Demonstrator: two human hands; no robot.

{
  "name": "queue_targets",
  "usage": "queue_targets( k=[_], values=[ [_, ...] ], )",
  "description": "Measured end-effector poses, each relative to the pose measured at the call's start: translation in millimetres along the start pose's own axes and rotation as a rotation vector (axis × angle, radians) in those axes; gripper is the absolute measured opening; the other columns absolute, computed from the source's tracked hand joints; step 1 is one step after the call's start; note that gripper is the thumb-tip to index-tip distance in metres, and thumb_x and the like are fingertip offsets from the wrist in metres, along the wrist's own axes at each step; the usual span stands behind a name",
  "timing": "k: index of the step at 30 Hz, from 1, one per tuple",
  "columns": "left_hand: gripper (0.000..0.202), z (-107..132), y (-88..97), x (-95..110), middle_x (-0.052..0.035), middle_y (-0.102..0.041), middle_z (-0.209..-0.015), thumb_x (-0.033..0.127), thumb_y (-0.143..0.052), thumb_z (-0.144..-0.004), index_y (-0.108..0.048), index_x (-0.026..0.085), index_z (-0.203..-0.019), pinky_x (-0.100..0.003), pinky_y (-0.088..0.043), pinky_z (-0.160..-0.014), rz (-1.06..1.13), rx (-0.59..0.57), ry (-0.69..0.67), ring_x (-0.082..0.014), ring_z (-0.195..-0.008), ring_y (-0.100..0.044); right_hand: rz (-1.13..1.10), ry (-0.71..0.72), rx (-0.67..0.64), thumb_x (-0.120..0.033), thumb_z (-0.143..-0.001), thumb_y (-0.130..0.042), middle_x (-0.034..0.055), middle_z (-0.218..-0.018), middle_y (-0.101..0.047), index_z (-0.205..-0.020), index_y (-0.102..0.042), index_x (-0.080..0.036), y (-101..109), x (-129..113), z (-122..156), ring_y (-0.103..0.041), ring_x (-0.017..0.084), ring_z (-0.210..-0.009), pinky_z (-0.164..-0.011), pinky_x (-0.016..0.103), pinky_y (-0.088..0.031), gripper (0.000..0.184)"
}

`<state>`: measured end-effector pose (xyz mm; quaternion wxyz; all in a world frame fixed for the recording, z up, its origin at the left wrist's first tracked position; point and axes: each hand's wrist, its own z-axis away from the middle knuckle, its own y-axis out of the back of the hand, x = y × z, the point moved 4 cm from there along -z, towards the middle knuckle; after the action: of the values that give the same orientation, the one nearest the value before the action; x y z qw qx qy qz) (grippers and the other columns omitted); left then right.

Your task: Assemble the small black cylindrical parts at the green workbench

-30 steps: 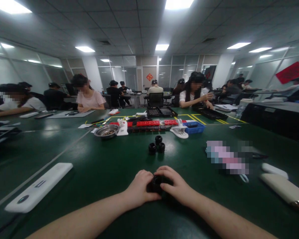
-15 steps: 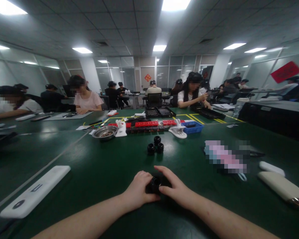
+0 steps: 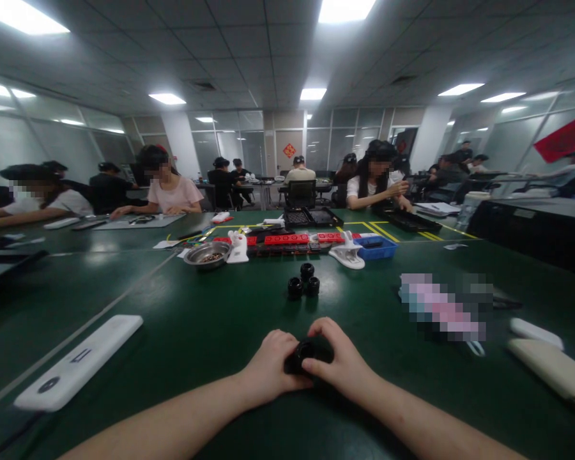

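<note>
My left hand (image 3: 271,367) and my right hand (image 3: 342,364) meet low in the middle of the head view, both curled round a small black round part (image 3: 307,353) that rests on the green table (image 3: 196,319). The fingers of each hand are closed on it and hide most of it. Further out on the table lie three similar black round parts (image 3: 303,282) in a tight cluster, apart from my hands.
A white flat device (image 3: 79,362) lies at the left, and two pale oblong objects (image 3: 549,367) at the right. Beyond stand a metal bowl (image 3: 207,253), red strips (image 3: 287,239), a blue tray (image 3: 376,246) and black trays (image 3: 311,216). Several people sit at tables behind.
My right hand's fingers, spread half a second ago, have closed over the black part again. The left hand has stayed on it. The camera shifted slightly.
</note>
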<state>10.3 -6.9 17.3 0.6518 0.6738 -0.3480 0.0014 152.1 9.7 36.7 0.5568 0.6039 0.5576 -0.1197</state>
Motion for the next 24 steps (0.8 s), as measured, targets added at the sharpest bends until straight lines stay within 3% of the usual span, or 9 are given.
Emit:
queue_targets(
  k=[3, 6, 9, 13, 17, 21, 24],
  values=[
    [0.038, 0.3, -0.4, -1.0, -0.0005, -0.055, -0.085, 0.045, -0.071, -0.062, -0.057, 0.018, -0.085, -0.03, -0.036, -0.075, 0.0, 0.001, 0.006, -0.0192, -0.083, -0.049, 0.017, 0.032, -0.082, -0.021, -0.066, -0.06, 0.0043, -0.086, -0.055, -0.084, -0.056, -0.019, -2.4, -4.9, -0.9, -0.052, 0.021, -0.086, -0.078, 0.037, -0.044, 0.019],
    [0.038, 0.6, 0.5, -0.4, -0.0003, -0.055, -0.084, 0.044, -0.071, -0.061, -0.057, 0.019, -0.086, -0.03, -0.036, -0.076, 0.01, 0.016, -0.005, -0.019, -0.083, -0.049, -0.051, 0.076, -0.168, -0.014, -0.067, -0.053, 0.0072, -0.106, -0.054, -0.104, -0.054, -0.021, -3.1, -6.3, 2.2, -0.048, 0.023, -0.104, -0.092, 0.04, -0.037, 0.038],
    [0.034, 0.6, 0.3, 0.2, 0.0003, -0.055, -0.084, 0.044, -0.07, -0.063, -0.057, 0.019, -0.083, -0.029, -0.036, -0.075, 0.006, 0.013, -0.025, -0.0183, -0.081, -0.049, -0.066, 0.031, -0.098, -0.022, -0.068, -0.056, 0.0105, -0.115, -0.049, -0.114, -0.044, -0.018, -1.5, -1.6, 3.9, -0.045, 0.025, -0.108, -0.093, 0.042, -0.035, 0.048],
    [0.037, 0.5, -0.7, -1.9, 0.0002, -0.055, -0.084, 0.047, -0.07, -0.063, -0.057, 0.018, -0.083, -0.029, -0.036, -0.074, -0.001, 0.012, -0.005, -0.0182, -0.08, -0.049, 0.027, -0.04, 0.038, -0.031, -0.063, -0.065, 0.0063, -0.092, -0.052, -0.094, -0.047, -0.017, -1.2, 0.1, 1.3, -0.05, 0.023, -0.088, -0.079, 0.039, -0.043, 0.039],
    [0.037, 0.7, -0.6, -1.2, 0.0004, -0.055, -0.083, 0.045, -0.07, -0.062, -0.057, 0.018, -0.084, -0.029, -0.036, -0.074, 0.006, 0.015, -0.013, -0.0181, -0.08, -0.049, 0.075, 0.014, -0.017, -0.024, -0.064, -0.063, 0.004, -0.087, -0.05, -0.081, -0.052, -0.019, -3.0, -7.2, -0.5, -0.05, 0.022, -0.085, -0.076, 0.037, -0.044, 0.021],
    [0.038, 0.6, 0.7, 0.3, -0.0002, -0.056, -0.084, 0.045, -0.071, -0.062, -0.058, 0.018, -0.085, -0.03, -0.036, -0.075, 0.007, 0.013, -0.003, -0.019, -0.082, -0.049, -0.024, 0.096, -0.116, -0.013, -0.068, -0.051, 0.0083, -0.112, -0.048, -0.104, -0.052, -0.021, -3.5, -9.6, 2.6, -0.044, 0.023, -0.108, -0.094, 0.039, -0.035, 0.036],
    [0.034, 0.0, 0.3, 0.4, 0.0, -0.056, -0.085, 0.044, -0.071, -0.062, -0.058, 0.018, -0.081, -0.029, -0.036, -0.074, 0.019, 0.01, -0.003, -0.0191, -0.082, -0.049, 0.004, 0.056, -0.036, -0.022, -0.069, -0.057, 0.0105, -0.116, -0.046, -0.112, -0.046, -0.019, -1.4, -5.2, 2.8, -0.043, 0.026, -0.11, -0.095, 0.043, -0.034, 0.045]
  ],
)
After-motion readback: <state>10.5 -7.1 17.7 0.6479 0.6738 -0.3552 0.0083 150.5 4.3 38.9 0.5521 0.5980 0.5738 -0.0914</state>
